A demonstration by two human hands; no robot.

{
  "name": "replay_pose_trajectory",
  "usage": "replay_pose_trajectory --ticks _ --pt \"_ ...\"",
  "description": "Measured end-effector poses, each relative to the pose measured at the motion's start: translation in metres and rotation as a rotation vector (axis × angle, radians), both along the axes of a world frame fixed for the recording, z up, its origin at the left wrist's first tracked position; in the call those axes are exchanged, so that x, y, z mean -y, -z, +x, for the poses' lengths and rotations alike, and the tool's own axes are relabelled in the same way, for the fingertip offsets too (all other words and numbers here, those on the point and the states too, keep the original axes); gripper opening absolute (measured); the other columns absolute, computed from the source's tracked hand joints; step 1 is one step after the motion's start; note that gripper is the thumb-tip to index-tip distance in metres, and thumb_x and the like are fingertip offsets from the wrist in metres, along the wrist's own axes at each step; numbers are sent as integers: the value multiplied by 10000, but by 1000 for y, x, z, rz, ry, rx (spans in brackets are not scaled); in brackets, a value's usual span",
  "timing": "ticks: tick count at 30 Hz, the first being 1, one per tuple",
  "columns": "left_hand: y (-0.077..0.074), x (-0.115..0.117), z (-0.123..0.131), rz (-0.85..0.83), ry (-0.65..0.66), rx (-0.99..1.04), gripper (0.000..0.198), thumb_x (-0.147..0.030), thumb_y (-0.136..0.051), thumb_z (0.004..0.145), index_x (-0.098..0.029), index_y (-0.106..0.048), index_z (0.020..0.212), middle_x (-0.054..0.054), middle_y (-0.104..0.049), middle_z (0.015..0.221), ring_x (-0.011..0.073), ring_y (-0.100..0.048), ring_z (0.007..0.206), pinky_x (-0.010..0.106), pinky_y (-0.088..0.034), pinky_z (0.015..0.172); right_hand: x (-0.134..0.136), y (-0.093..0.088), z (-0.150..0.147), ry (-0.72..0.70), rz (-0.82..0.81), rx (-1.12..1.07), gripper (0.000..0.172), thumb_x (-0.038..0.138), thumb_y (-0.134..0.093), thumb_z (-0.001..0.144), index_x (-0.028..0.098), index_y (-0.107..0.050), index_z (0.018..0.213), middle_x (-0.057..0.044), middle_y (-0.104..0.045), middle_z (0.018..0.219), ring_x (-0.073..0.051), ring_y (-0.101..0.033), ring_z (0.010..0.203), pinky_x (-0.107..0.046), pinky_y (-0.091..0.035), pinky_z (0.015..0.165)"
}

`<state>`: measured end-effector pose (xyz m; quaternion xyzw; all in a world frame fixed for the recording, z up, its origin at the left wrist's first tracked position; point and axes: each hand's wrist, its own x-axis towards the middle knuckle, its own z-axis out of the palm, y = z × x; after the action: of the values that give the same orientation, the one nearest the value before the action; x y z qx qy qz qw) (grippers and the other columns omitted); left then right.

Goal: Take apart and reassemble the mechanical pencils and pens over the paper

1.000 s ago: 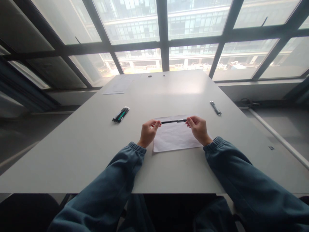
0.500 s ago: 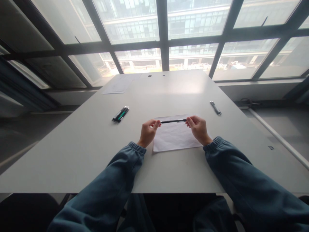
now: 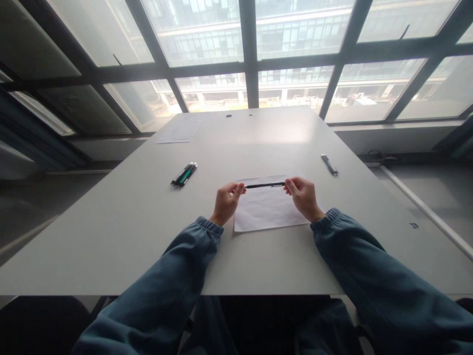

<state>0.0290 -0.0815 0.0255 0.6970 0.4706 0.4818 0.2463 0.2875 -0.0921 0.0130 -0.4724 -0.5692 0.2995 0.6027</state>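
A black pen [image 3: 264,185] is stretched level between my two hands, over the far part of a white sheet of paper [image 3: 268,209]. My left hand [image 3: 227,201] pinches its left end between thumb and fingers. At the opposite end, near the clip, my right hand [image 3: 302,197] pinches it the same way. The fingertips cover both ends of the pen. Partly under my right hand and wrist, the sheet's right side is hidden.
Several pens [image 3: 184,175], one with a green part, lie bunched on the white table [image 3: 148,236] to the left. Grey pens [image 3: 329,164] rest at the right. More paper [image 3: 179,130] lies at the far left corner, before the windows [image 3: 210,93].
The pen has rolled slightly in my fingers, so its clip now sits lower along the barrel. Both hands stay in place.
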Motion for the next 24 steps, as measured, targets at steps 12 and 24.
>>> replay_pose_trajectory --ticks 12,24 --pt "-1 2 1 16 22 12 444 -514 -558 974 -171 -706 732 52 -738 737 189 -700 731 297 -507 720 1 -1 0 -4 5 -2 409 525 -666 898 178 -669 682 -27 -656 614 -140 -581 546 -271 -461 552" --pt "-4 3 1 27 31 6 476 -538 -552 970 -171 -694 702 55 -725 712 184 -687 708 290 -508 705 1 -2 0 8 9 20 431 538 -651 907 184 -657 661 -25 -649 600 -141 -576 540 -272 -453 546"
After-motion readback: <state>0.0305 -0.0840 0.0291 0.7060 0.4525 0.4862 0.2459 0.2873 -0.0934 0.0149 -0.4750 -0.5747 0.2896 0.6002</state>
